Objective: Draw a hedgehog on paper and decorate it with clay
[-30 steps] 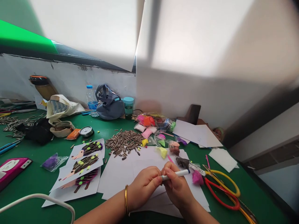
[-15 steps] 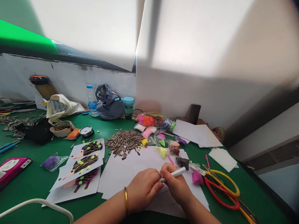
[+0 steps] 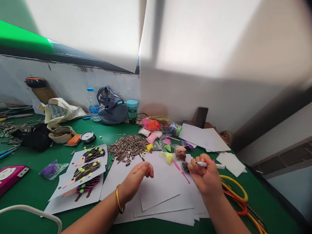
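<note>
A white marker (image 3: 220, 166) with a blue tip is gripped in my right hand (image 3: 206, 172), raised above the right side of the paper stack. Its tip points left, and its white rear end sticks out to the right. Over the left part of the stacked white paper (image 3: 161, 191) hovers my left hand (image 3: 136, 178), fingers loosely bent, with no object visible in it. A gold bracelet (image 3: 118, 199) circles the left wrist. Near my right hand lie a dark clay lump (image 3: 185, 167) and a thin pink strip (image 3: 181, 171).
Hedgehog pictures (image 3: 84, 172) covered with seeds lie left of the paper. Behind it are a sunflower seed pile (image 3: 128, 146) and bagged coloured clay (image 3: 153, 125). Scissors with yellow and red handles (image 3: 235, 188) lie right. A blue bag (image 3: 112, 110) and bottle (image 3: 92, 102) stand at the wall.
My hands have come apart. The left moved left and away from the marker; the right carried the marker rightward and up. The marker's blue tip now points left, and more paper shows between the hands.
</note>
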The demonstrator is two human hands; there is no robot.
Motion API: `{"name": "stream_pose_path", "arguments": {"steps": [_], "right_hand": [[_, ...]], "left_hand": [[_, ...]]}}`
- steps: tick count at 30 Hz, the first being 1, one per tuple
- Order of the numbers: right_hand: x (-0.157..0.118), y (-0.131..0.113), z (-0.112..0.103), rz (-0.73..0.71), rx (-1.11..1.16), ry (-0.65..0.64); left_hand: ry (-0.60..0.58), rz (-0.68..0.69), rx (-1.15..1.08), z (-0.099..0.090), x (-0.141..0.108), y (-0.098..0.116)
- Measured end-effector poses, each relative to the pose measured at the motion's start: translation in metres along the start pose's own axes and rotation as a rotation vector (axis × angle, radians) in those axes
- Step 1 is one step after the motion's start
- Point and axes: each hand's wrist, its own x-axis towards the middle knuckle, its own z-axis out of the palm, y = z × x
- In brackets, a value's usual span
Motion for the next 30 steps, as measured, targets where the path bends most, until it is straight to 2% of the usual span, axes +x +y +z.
{"name": "stream_pose_path", "arguments": {"steps": [3, 5, 9, 12, 15, 19, 23, 30], "right_hand": [[0.004, 0.012, -0.011, 0.013, -0.121, -0.004], [0.0, 0.025, -0.014, 0.003, -0.263, -0.012], [-0.011, 0.038, -0.012, 0.087, -0.597, -0.174], [-0.017, 0.038, -0.007, 0.177, -0.755, -0.315], [-0.022, 0.038, -0.002, 0.139, -0.895, -0.445], [-0.03, 0.042, -0.004, 0.044, -1.096, -0.572], [-0.036, 0.044, -0.009, -0.007, -1.187, -0.608], [-0.036, 0.047, -0.01, -0.033, -1.196, -0.57]], "left_hand": [[0.123, 0.102, 0.171, -0.015, 0.01, -0.002], [0.124, 0.116, 0.323, -0.02, 0.012, -0.004], [0.026, 0.133, 0.695, -0.028, 0.003, -0.008], [-0.078, 0.121, 0.865, -0.034, -0.005, -0.009], [-0.159, 0.123, 0.907, -0.036, -0.007, -0.012], [-0.179, 0.088, 0.937, -0.036, -0.005, -0.02], [-0.162, 0.06, 0.933, -0.037, -0.002, -0.025], [-0.113, 0.069, 0.923, -0.039, 0.001, -0.031]]}}
